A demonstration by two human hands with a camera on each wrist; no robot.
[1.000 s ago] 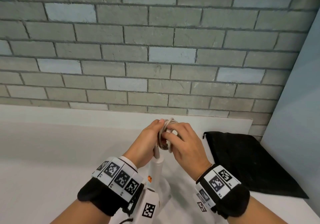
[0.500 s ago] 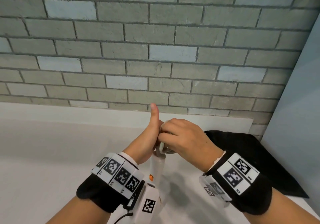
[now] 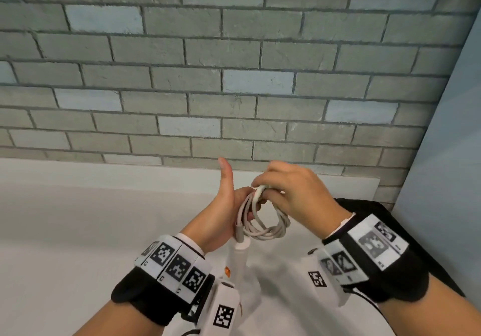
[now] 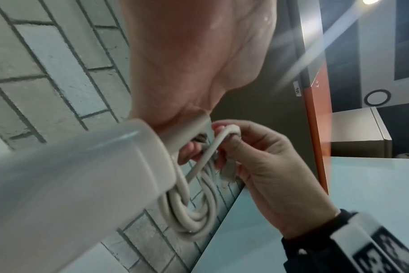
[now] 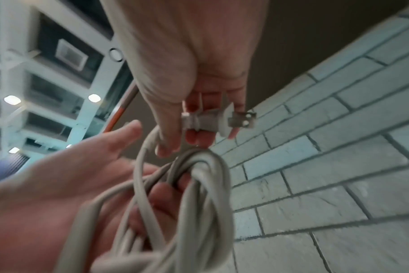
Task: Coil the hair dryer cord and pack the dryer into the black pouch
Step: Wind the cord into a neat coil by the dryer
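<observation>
The white hair dryer's handle stands up between my wrists, its body hidden below them. Its grey cord is wound into a coil that hangs over the curled fingers of my left hand, whose thumb points straight up. My right hand is just right of it, pinching the cord's end at the top of the coil. In the right wrist view the plug sits between my right fingers above the coil. The left wrist view shows the handle and coil. The black pouch lies flat behind my right wrist.
All this is over a white table that ends at a grey brick wall. A pale panel closes off the right side beyond the pouch.
My left thumb has lifted off the coil and points up. My right hand has turned and drawn up and to the right with the cord's end, so the coil hangs in view.
</observation>
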